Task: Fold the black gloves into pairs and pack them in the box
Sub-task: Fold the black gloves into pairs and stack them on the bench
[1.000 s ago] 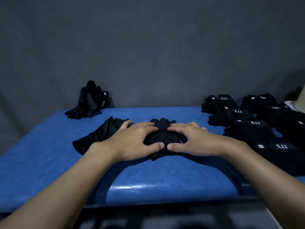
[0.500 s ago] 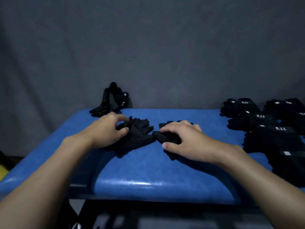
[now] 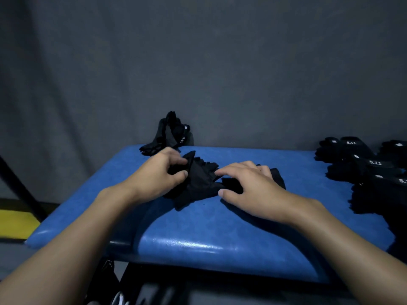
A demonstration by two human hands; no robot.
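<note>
Two black gloves lie side by side in the middle of the blue padded table (image 3: pixel 209 234). My left hand (image 3: pixel 160 172) pinches the cuff edge of the left glove (image 3: pixel 198 183) and lifts it a little. My right hand (image 3: pixel 248 186) lies flat on the right glove (image 3: pixel 277 177), fingers spread, pressing it onto the table. Most of that glove is hidden under my palm. No box is in view.
A loose heap of black gloves (image 3: pixel 169 133) leans against the grey backdrop at the table's far edge. Several folded glove pairs with white 5.11 labels (image 3: pixel 361 166) cover the right side. A dark metal strut (image 3: pixel 19 183) and a yellow strip (image 3: pixel 15 221) show at far left.
My left hand left the middle glove, reached left and took hold of the second glove, pulling it beside the first. My right hand stayed on its glove. The view shifted left.
</note>
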